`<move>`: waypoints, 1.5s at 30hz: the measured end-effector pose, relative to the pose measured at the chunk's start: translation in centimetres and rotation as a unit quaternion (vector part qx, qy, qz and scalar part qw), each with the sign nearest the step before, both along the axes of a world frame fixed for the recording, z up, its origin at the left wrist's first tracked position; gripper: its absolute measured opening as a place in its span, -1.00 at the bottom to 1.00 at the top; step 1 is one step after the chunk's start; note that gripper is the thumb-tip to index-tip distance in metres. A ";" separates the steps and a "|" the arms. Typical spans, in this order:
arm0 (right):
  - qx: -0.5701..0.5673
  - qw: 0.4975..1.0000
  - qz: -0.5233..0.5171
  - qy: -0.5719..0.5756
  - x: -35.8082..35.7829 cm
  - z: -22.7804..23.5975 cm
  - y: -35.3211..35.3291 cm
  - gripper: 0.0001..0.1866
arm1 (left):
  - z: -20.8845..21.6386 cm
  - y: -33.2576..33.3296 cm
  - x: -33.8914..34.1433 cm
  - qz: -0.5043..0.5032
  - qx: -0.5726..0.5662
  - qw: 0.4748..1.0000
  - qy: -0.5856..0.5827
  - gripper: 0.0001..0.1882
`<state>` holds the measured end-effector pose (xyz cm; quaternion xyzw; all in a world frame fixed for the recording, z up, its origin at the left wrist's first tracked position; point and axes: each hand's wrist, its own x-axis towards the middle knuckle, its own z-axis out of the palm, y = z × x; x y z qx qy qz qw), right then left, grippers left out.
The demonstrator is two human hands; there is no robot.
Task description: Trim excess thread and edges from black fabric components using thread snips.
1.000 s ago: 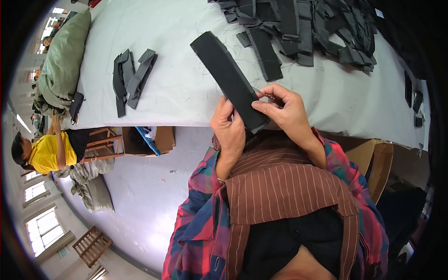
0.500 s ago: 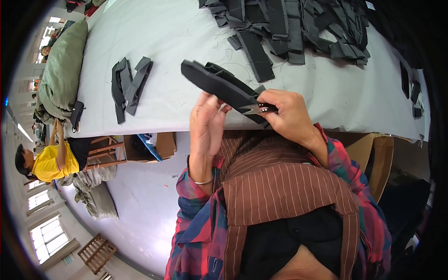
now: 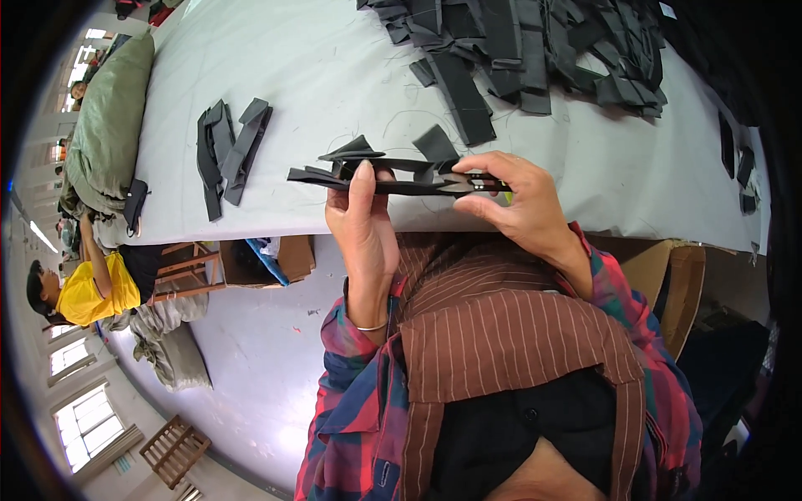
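Observation:
Black fabric strips (image 3: 403,189), folded and layered, are pinched between the thumb and fingers of my left hand (image 3: 363,230) above the near table edge. My right hand (image 3: 528,199) grips small thread snips (image 3: 484,182) with dark handles. Their metal blades point left and lie at the right end of the strips; whether a thread is between them is too small to tell. A short dark flap (image 3: 435,144) stands up just behind the blades.
A large heap of dark fabric strips (image 3: 526,58) covers the far right of the white-covered table (image 3: 309,92). A few folded strips (image 3: 225,154) lie at left. Beyond are a green sack (image 3: 109,125), cardboard boxes (image 3: 294,259) and a person in yellow (image 3: 100,288).
The strips have turned from slanting to nearly level, their edges now facing me. My left thumb has come over them, and the snips have shifted slightly up.

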<state>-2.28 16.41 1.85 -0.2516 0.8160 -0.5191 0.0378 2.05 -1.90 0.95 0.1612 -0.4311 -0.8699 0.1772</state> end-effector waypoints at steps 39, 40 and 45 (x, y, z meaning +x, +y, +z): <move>0.028 0.994 -0.083 0.064 -0.6 -0.8 -0.4 -0.84 | -1.1 1.2 0.2 0.037 -0.106 0.993 0.021 -0.58; 0.031 0.993 -0.089 0.076 -0.6 -0.9 -0.4 -0.83 | -1.0 1.3 0.2 0.037 -0.107 0.993 0.023 -0.58; 0.037 0.984 -0.107 0.136 -0.7 -1.2 -0.6 -0.85 | -1.3 1.5 0.3 0.048 -0.142 0.988 0.022 -0.64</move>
